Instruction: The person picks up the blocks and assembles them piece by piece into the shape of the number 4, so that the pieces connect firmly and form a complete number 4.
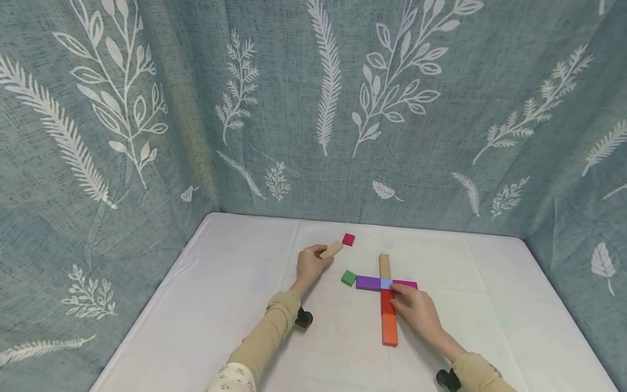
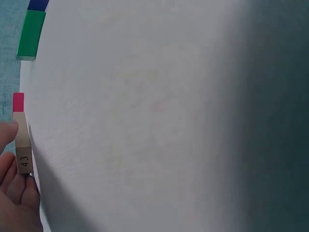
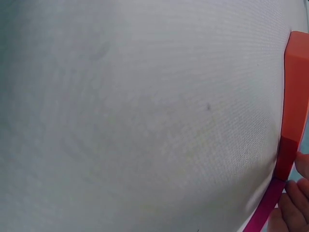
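Note:
My left hand [image 1: 311, 265] pinches a plain wooden block [image 1: 331, 250] between thumb and fingers. Its end, marked 43, shows in the left wrist view, and its far end points toward a small crimson block [image 1: 348, 239]. To the right, several blocks form a cross: a light blue one [image 1: 386, 283] in the middle, a wooden one [image 1: 384, 267] behind, purple [image 1: 368, 283] left, magenta [image 1: 405, 283] right, red [image 1: 387, 302] and orange [image 1: 389, 329] in front. With thumb and fingertips at the inner corner by the red and magenta blocks, my right hand [image 1: 420, 313] touches the cross.
A green block [image 1: 349, 277] lies at the left end of the purple one, turned at an angle. White cloth [image 1: 490, 305] covers the table. Behind and at the sides hangs a blue-green curtain [image 1: 294, 109] with white leaf prints.

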`<state>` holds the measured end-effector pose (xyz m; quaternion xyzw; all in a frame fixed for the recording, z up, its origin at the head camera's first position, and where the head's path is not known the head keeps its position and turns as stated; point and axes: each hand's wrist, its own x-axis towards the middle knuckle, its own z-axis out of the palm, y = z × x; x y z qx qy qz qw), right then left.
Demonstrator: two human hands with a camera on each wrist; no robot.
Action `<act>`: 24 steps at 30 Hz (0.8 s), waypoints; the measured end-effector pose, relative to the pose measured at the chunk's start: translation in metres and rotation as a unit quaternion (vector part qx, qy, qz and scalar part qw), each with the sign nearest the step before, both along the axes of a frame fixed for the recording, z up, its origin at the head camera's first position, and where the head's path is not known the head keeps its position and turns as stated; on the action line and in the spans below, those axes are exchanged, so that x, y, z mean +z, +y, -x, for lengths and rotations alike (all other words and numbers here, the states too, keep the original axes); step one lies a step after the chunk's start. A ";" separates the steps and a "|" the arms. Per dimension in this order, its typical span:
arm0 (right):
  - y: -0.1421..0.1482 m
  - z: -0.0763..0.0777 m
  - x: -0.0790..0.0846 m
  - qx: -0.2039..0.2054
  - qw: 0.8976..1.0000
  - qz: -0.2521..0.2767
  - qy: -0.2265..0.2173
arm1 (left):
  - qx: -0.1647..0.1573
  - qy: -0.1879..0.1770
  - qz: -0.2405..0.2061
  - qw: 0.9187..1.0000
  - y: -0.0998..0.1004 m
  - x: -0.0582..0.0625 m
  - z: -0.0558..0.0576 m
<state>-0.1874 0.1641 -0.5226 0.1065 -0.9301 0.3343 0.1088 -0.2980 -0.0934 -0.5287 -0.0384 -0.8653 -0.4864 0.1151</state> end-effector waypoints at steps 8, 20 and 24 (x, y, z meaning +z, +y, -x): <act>0.000 0.000 0.001 0.000 1.000 -0.002 -0.001 | 0.021 0.008 0.004 1.000 0.003 -0.002 -0.001; 0.001 0.001 0.000 -0.002 1.000 -0.004 0.004 | 0.037 0.004 0.006 0.999 0.006 -0.003 0.000; 0.001 0.001 0.000 -0.001 1.000 -0.003 0.001 | 0.040 0.003 0.006 0.999 0.006 -0.003 -0.001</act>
